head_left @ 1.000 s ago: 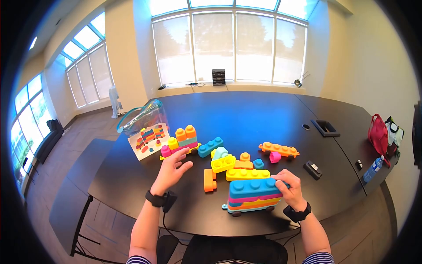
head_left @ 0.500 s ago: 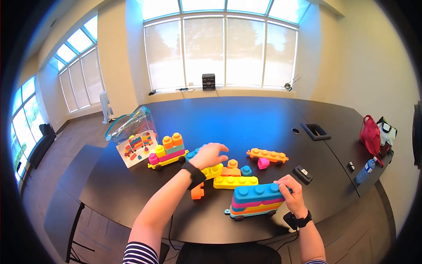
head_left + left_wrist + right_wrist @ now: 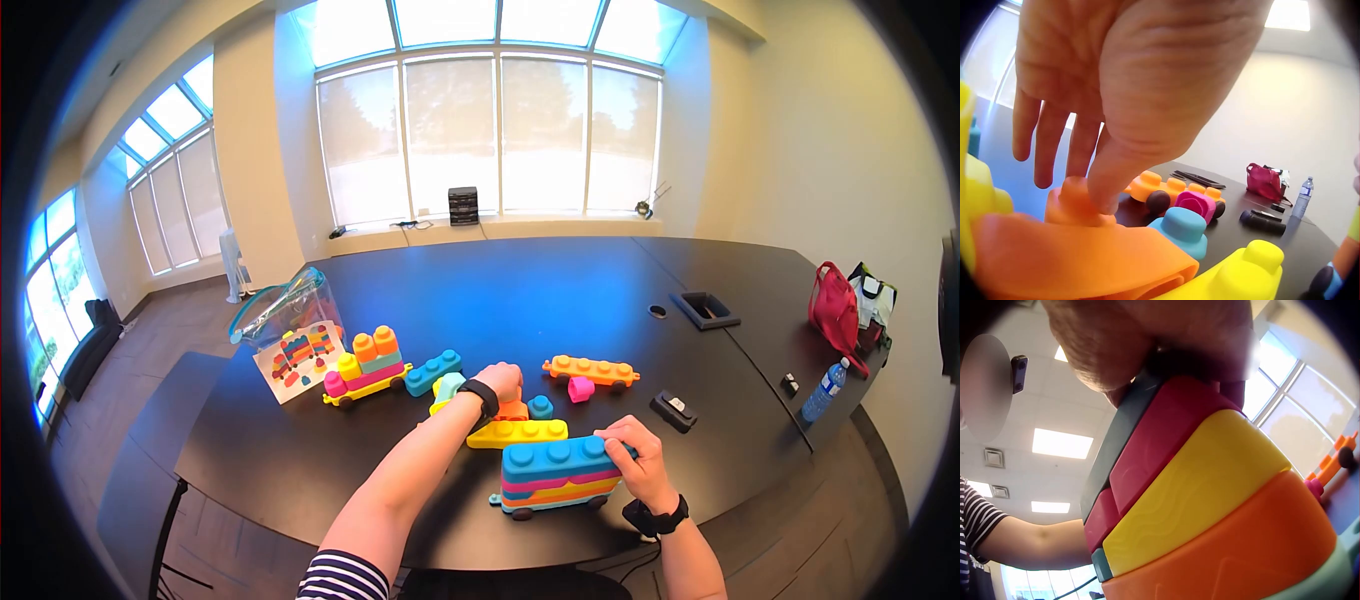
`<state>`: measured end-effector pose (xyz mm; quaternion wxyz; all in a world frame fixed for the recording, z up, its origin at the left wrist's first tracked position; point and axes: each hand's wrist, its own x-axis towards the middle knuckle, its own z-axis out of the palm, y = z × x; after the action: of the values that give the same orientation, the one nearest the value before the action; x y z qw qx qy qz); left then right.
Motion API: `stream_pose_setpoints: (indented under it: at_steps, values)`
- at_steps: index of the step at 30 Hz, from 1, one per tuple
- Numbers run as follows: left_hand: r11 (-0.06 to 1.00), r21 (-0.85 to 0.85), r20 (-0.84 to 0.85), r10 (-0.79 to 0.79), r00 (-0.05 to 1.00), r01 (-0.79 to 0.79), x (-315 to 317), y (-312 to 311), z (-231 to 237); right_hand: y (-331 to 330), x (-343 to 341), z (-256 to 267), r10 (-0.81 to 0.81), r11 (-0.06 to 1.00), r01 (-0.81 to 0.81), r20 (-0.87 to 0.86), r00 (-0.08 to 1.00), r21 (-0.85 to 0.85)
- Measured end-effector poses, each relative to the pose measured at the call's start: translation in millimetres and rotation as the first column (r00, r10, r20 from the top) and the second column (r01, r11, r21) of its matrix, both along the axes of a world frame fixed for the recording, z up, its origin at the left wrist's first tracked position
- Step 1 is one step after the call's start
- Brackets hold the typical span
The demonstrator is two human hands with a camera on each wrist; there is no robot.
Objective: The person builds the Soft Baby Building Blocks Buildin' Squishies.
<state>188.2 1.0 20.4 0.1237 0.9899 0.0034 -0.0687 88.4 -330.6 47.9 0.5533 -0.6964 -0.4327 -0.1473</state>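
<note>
My right hand [image 3: 640,462] grips the top right end of a stacked toy train wagon [image 3: 550,480], thumb at the near side. The wagon has a blue studded top over pink, yellow and orange layers, and stands on dark wheels. My left hand [image 3: 500,382] reaches over the loose blocks. In the left wrist view its thumb [image 3: 1109,187] and fingers lie on either side of a small orange block [image 3: 1063,209], pinching it. Beneath that is a larger curved orange block [image 3: 1072,253]. A blue block [image 3: 1180,230] and a long yellow block [image 3: 515,433] lie close by.
A toy train engine [image 3: 365,378] and a teal-blue block [image 3: 434,372] stand left of the left hand. Beyond are an orange wheeled base [image 3: 595,371] and a pink block [image 3: 580,390]. A clear bag [image 3: 290,310] with a picture card [image 3: 298,360] and a bottle [image 3: 825,390] flank them.
My left hand has swung right, from beside the engine across the loose blocks, and lowered to the orange block. My right hand keeps its grip on the wagon.
</note>
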Motion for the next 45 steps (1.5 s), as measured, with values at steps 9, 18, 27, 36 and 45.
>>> stream_pose_setpoints:
  at_steps: [9,18,27,36,45]
  values:
    - [0.95,-0.242,0.349,-0.104,0.931,0.197,-72.6,4.7,85.7,0.4,-1.7,1.7,-0.006,1.0,0.006,0.022,1.0,0.01]
    - [0.878,-0.244,0.432,-0.282,0.857,0.412,-218.7,-41.9,153.7,10.3,-8.2,0.1,-0.02,1.0,0.019,0.028,0.999,0.024]
    - [0.897,-0.261,0.467,-0.205,0.86,0.356,-238.8,-47.4,145.1,19.9,-15.8,-0.3,-0.042,0.999,0.042,0.031,0.999,-0.002]
    - [0.892,-0.306,0.438,-0.178,0.881,0.332,-243.9,-41.8,129.4,21.9,-17.9,-0.4,-0.054,0.999,0.054,0.024,0.998,-0.008]
    - [0.831,-0.367,0.378,-0.277,0.884,0.417,-236.2,-37.5,130.9,2.3,-24.1,13.6,0.02,0.995,-0.038,-0.182,0.983,-0.096]
